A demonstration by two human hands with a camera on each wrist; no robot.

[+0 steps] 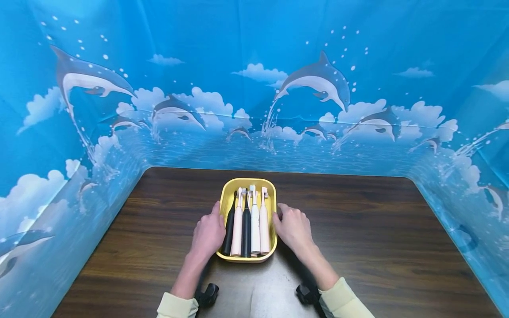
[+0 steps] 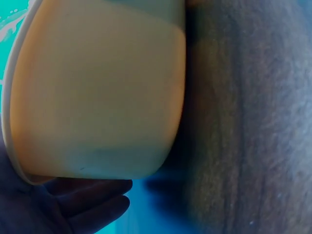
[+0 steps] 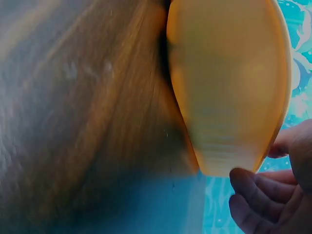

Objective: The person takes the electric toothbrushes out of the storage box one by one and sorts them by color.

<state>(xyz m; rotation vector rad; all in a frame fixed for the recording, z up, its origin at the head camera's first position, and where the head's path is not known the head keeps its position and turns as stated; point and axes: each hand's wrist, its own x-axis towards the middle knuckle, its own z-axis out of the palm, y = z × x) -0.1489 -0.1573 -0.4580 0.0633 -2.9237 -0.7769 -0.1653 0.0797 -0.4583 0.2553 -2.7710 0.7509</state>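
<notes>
A yellow bin with rounded corners stands in the middle of the table. Inside it, several electric toothbrushes lie side by side with their heads away from me: black ones, pink ones and a white one. My left hand rests along the bin's left side, its fingers fairly straight against the wall in the left wrist view. On the opposite side is my right hand, thumb at the rim and fingertips by the outer wall in the right wrist view. Neither hand touches the toothbrushes.
The dark wood-grain table extends to both sides of the bin. A blue curtain printed with dolphins encloses its back and sides. Black wrist cameras sit low beside each forearm.
</notes>
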